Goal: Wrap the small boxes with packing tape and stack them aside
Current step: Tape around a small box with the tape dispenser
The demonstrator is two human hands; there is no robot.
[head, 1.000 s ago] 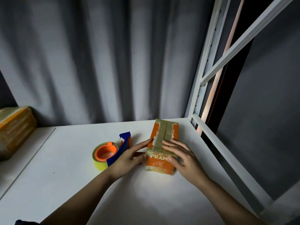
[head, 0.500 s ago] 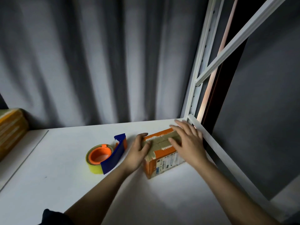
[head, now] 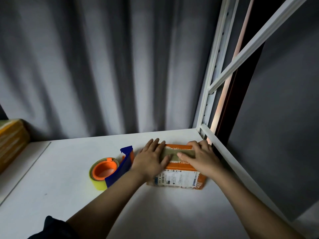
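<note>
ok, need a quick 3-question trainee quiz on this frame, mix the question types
1. True or false: the tape dispenser lies on the table, untouched by either hand.
2. Multiple choice: where does the left hand rest? A) on the tape dispenser B) flat on the left end of the orange box C) on the shelf frame
3. Fill in: the white printed label on the orange box faces ____ the person.

Key
1. True. It lies left of the box, apart from both hands.
2. B. The right hand presses the right end, with the strip of tape between them.
3. Toward.
</note>
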